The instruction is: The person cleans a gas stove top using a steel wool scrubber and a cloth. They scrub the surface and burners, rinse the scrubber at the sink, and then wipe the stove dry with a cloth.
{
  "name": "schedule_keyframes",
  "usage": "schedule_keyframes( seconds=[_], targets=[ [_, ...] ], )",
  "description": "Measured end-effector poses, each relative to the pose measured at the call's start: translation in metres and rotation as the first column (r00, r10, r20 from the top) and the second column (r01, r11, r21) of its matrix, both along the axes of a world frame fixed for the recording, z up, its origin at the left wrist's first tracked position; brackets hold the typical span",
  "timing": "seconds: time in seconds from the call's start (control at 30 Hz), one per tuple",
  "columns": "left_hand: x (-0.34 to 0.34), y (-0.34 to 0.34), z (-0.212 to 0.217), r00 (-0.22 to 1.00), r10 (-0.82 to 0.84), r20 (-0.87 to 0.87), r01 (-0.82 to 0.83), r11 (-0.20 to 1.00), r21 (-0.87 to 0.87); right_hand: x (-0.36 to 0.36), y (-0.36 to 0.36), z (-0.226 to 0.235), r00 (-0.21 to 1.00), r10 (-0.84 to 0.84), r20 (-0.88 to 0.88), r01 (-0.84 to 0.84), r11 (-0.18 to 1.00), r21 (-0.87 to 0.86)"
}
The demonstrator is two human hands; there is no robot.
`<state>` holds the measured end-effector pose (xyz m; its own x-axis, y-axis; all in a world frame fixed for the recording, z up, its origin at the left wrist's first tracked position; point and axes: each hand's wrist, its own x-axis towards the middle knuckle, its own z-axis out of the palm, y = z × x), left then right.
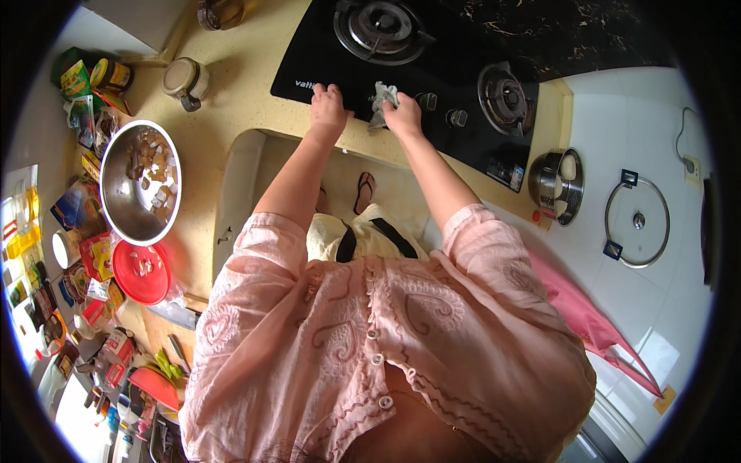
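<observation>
My right hand (403, 116) is closed on a crumpled pale grey-white rag (382, 99), pressed to the front of the black gas stove (455, 69) just left of its knobs (456, 117). My left hand (329, 108) lies on the stove's front left edge, its fingers stretched forward over the glass and holding nothing. Two burners show: one burner (384, 25) beyond my hands and another burner (505, 96) to the right. Whether the rag is cloth or thick paper, I cannot tell.
On the left counter stand a lidded glass jar (185, 79), a steel bowl of cut food pieces (141, 183) and a red basket (142, 273). Packets and bottles crowd the far left. A steel colander (557, 185) and a glass lid (637, 219) hang on the right wall.
</observation>
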<state>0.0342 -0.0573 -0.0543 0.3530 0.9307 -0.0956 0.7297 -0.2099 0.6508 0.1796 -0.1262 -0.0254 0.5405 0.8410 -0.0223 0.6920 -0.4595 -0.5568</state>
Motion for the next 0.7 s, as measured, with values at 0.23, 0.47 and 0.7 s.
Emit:
schedule_keyframes(
  seconds=[0.23, 0.47, 0.7],
  targets=[
    [-0.001, 0.001, 0.005, 1.000, 0.000, -0.015, -0.001, 1.000, -0.029, 0.000, -0.053, -0.004, 0.987, -0.156, 0.031, 0.154, 0.987, 0.053],
    [-0.007, 0.007, 0.001, 0.993, -0.118, -0.008, 0.118, 0.992, 0.034, -0.030, -0.010, -0.011, 0.936, -0.250, -0.248, 0.268, 0.963, 0.040],
    [-0.008, 0.010, 0.003, 0.997, -0.056, -0.060, 0.052, 0.996, -0.066, 0.045, -0.102, 0.015, 0.975, -0.195, 0.105, 0.182, 0.976, 0.116]
  ],
)
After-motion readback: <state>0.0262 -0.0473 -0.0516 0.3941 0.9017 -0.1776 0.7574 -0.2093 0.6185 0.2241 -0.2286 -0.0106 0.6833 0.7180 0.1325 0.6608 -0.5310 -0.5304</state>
